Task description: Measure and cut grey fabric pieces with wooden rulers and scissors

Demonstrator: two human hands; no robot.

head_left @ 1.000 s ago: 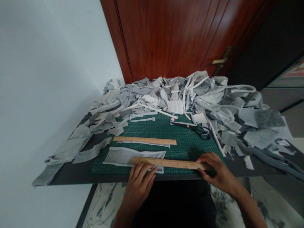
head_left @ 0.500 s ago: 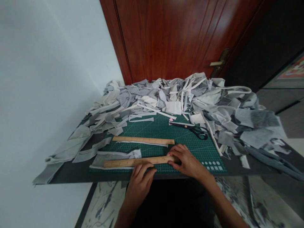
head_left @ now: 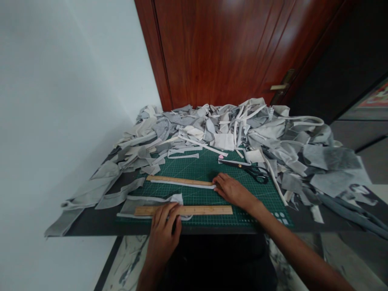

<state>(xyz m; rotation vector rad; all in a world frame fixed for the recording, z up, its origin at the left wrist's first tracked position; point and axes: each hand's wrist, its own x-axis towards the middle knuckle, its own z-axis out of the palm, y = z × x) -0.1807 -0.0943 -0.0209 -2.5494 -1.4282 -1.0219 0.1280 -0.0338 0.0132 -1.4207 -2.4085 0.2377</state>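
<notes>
My left hand point(head_left: 163, 228) lies over the near wooden ruler point(head_left: 206, 210), its fingers on top and the thumb apart. Beneath this ruler is a piece of grey fabric point(head_left: 138, 203) with pale edges, folded over at its upper right corner. My right hand point(head_left: 233, 192) is closed at the right end of the far wooden ruler point(head_left: 178, 180), thumb and fingers together there. A narrow white-edged fabric strip point(head_left: 182, 184) runs along the near side of that ruler, its right end reaching my right fingertips. Both rulers lie on a green cutting mat point(head_left: 197, 198).
Black-handled scissors point(head_left: 247, 167) lie on the mat at the right. Grey and white fabric scraps point(head_left: 224, 123) are heaped along the back and both sides of the dark table point(head_left: 100, 224). Behind stand a wooden door point(head_left: 224, 48) and, at left, a white wall point(head_left: 75, 121).
My right hand has let go of the near ruler and moved up to the far ruler's right end. My left hand has shifted left along the near ruler. The camera view has shifted slightly.
</notes>
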